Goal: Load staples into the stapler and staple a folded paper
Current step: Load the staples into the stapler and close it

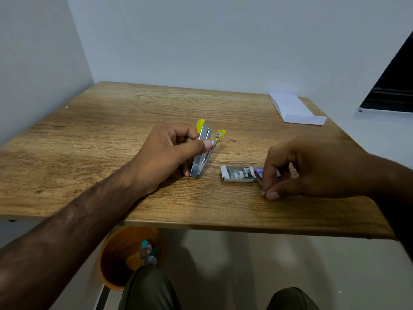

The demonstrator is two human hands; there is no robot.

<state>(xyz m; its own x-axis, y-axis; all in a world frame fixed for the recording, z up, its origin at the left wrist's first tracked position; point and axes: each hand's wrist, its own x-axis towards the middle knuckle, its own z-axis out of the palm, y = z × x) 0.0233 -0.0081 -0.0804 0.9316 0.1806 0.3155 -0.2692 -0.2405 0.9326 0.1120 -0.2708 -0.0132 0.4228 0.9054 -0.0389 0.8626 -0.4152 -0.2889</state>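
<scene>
My left hand [169,153] grips a small silver stapler [204,151] with yellow ends, standing tilted on the wooden table [111,135] with its top swung open. To its right lies an open white staple box [238,173] holding several staple strips. Just right of the box, my right hand [312,166] pinches a strip of staples [260,183] between thumb and forefinger, low over the table. The folded white paper [295,109] lies at the far right corner.
White walls close in the table at the back and left. A dark panel [393,86] leans at the right. Under the front edge stands an orange bin [127,256] with some rubbish, beside my knees.
</scene>
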